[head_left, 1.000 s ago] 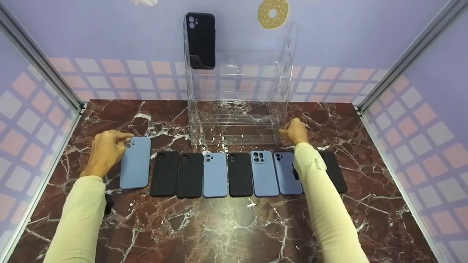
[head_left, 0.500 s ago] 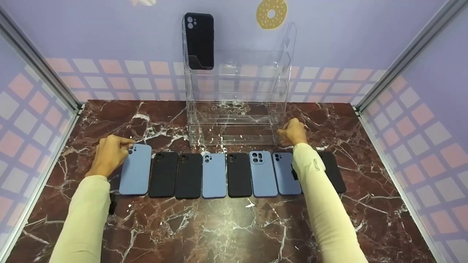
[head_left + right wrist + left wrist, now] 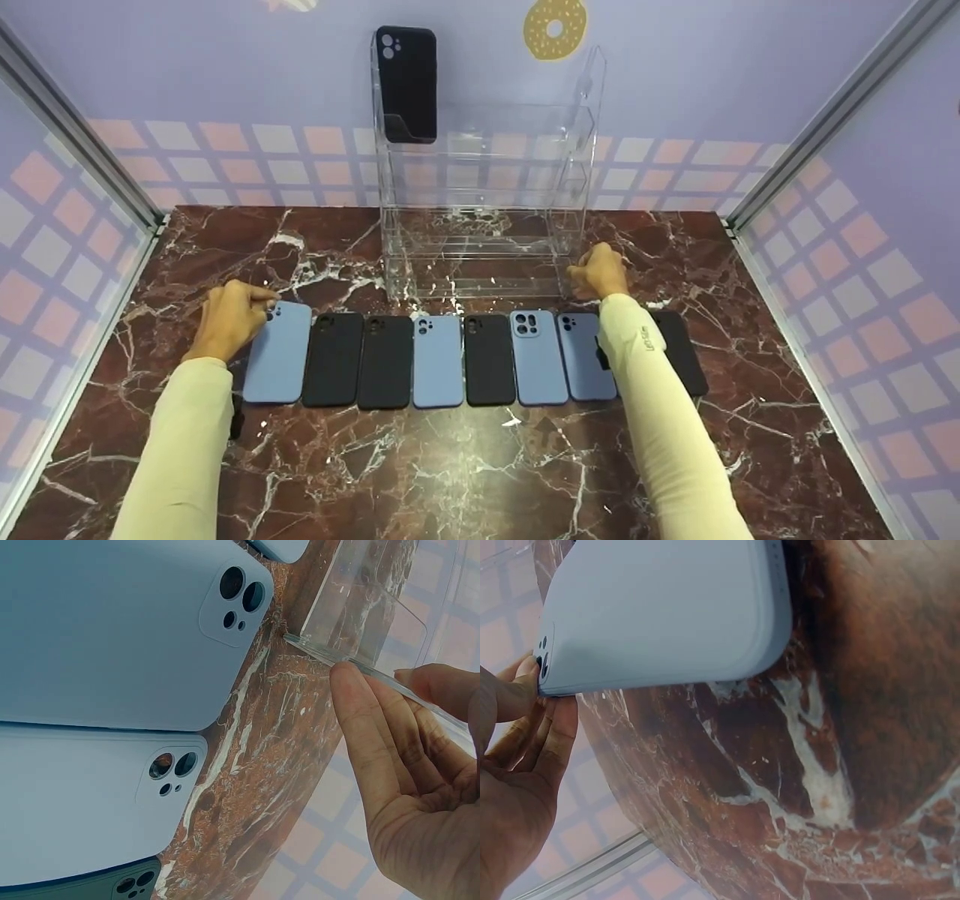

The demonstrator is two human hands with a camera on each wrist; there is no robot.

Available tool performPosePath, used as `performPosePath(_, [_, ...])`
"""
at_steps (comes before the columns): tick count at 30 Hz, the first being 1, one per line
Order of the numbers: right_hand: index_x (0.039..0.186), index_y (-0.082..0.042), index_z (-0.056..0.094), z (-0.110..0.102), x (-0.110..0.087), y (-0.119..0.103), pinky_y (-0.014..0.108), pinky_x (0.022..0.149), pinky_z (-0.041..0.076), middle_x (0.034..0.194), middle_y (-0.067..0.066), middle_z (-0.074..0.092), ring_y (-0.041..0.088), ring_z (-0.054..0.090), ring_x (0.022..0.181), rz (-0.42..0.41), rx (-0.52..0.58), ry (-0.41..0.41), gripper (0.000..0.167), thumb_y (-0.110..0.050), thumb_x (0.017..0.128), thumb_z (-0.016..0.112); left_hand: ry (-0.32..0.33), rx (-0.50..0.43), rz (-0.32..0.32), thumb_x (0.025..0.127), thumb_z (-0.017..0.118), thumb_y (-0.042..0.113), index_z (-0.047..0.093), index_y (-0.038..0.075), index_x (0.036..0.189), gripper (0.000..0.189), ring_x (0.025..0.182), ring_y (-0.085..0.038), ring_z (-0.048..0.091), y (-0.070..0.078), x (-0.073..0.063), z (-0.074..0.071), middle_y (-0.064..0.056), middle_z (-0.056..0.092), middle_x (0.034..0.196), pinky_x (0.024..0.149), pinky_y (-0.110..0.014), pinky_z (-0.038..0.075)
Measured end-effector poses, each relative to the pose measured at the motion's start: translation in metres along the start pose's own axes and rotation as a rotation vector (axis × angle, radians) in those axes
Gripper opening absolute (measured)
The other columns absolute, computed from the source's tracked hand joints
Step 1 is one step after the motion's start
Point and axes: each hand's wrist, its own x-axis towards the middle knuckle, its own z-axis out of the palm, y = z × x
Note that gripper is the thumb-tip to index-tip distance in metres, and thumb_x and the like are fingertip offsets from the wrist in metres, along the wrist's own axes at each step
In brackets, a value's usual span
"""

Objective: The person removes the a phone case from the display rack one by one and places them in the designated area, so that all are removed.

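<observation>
My left hand (image 3: 229, 321) pinches the top left corner of a light blue phone case (image 3: 277, 364), the leftmost in a row. In the left wrist view, thumb and fingers hold that case (image 3: 660, 615) beside its camera holes, and its lower end looks slightly off the marble surface. At the lower right side of a clear tiered display rack (image 3: 487, 287), my right hand (image 3: 600, 271) grips the side panel. The right wrist view has the panel (image 3: 390, 682) between thumb and fingers. A black phone case (image 3: 409, 86) leans upright in the rack's top tier, at the left.
Several black and blue phone cases (image 3: 438, 364) lie side by side across the marble table (image 3: 480, 480). My right sleeve (image 3: 660, 405) partly covers those at the right end. Patterned panels (image 3: 225, 67) wall in the back and both sides.
My left hand has brought the light blue case toward me, level with the row, and its lower end has come down. The right hand stays on the rack.
</observation>
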Motion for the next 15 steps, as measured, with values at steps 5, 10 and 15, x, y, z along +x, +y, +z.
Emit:
performPosePath(5, [0.074,-0.006,0.06,0.0013,0.0006,0.0,0.054,0.097,0.048,0.101,0.023,0.071,0.04,0.065,0.101,0.003,0.015,0.008,0.022,-0.018,0.089,0.072,-0.003,-0.001,0.02,0.094,0.064,0.003,0.078,-0.002,0.104,0.018,0.088,-0.043,0.064,-0.0014,0.0017,0.0047,-0.028,0.071,0.107,0.082,-0.062,0.045])
performPosePath(10, [0.076,-0.005,0.06,0.0024,0.0005,-0.0004,0.054,0.096,0.047,0.104,0.023,0.07,0.041,0.063,0.099,0.014,0.011,0.004,0.021,-0.018,0.089,0.072,-0.022,-0.001,0.005,0.094,0.064,0.003,0.078,-0.003,0.103,0.018,0.094,-0.048,0.065,-0.0041,0.0027,0.0083,-0.027,0.071,0.107,0.085,-0.064,0.045])
performPosePath(15, [0.072,-0.008,0.058,0.0024,0.0011,0.0001,0.054,0.096,0.048,0.101,0.023,0.07,0.041,0.065,0.099,0.011,0.009,0.009,0.023,-0.017,0.088,0.072,-0.034,-0.01,-0.017,0.094,0.064,0.003,0.078,-0.002,0.103,0.018,0.098,-0.049,0.065,-0.0055,0.0035,0.0109,-0.028,0.071,0.108,0.084,-0.064,0.046])
